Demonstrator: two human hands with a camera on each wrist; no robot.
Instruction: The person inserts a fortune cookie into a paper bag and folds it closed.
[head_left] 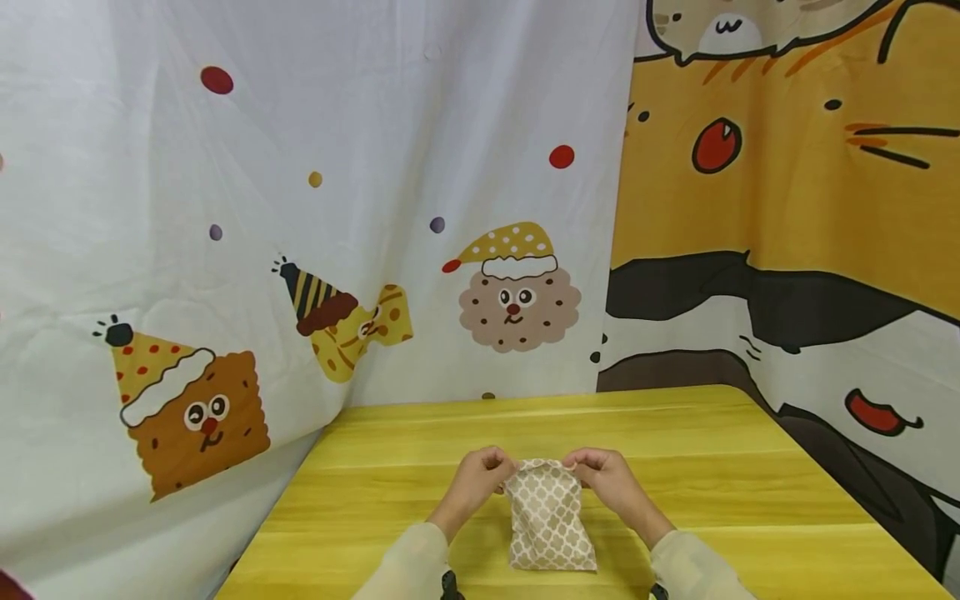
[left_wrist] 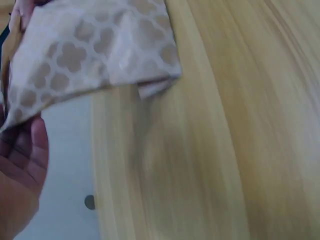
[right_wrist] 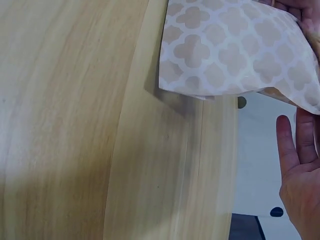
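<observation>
A small beige cloth bag (head_left: 551, 521) with a white quatrefoil lattice pattern is held up by its top edge over the table in the head view. At its upper left corner, my left hand (head_left: 478, 481) pinches the cloth between thumb and fingers. My right hand (head_left: 609, 483) pinches the opposite top corner. Seen from the left wrist, the bag (left_wrist: 100, 50) slopes from the left hand (left_wrist: 22, 167) toward the tabletop, its lower corner folded. In the right wrist view, some fingers of the right hand (right_wrist: 305, 160) extend beneath the edge of the bag (right_wrist: 225, 47).
The yellow wood-grain table (head_left: 360, 492) spreads around the bag on both sides and beyond it. Behind its far edge hangs a white cloth (head_left: 390, 125) with cartoon biscuits, and an orange cartoon-print cloth (head_left: 795, 192) hangs at the right.
</observation>
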